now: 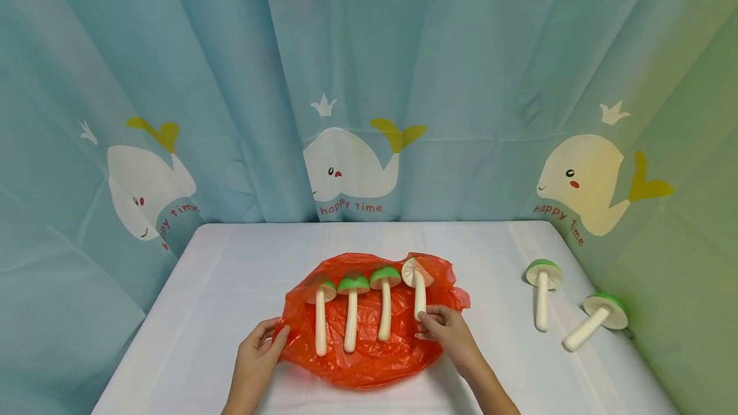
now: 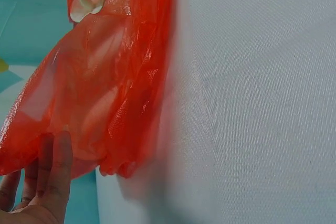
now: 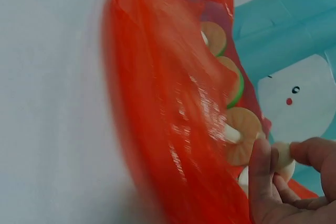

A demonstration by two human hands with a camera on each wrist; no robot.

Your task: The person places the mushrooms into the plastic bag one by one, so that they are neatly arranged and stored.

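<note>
A red plastic bag (image 1: 369, 373) lies spread open on the table. My left hand (image 1: 257, 352) pinches its left edge between thumb and fingers; the left wrist view shows the fingers (image 2: 60, 163) against the thin film. Inside the bag three toy mushrooms with green caps and pale stems lie side by side, the middle one (image 1: 351, 322) among them. At the bag's right side, my right hand (image 1: 452, 337) pinches the stem end of another mushroom (image 1: 419, 296), its pale cap underside facing up. In the right wrist view that stem (image 3: 283, 155) shows between thumb and fingers.
Two more green-capped mushrooms, one upright-looking (image 1: 542, 296) and one slanted (image 1: 594, 325), lie on the right of the white table (image 1: 230, 274). A light-blue curtain (image 1: 461, 82) with printed whales hangs behind and along both sides.
</note>
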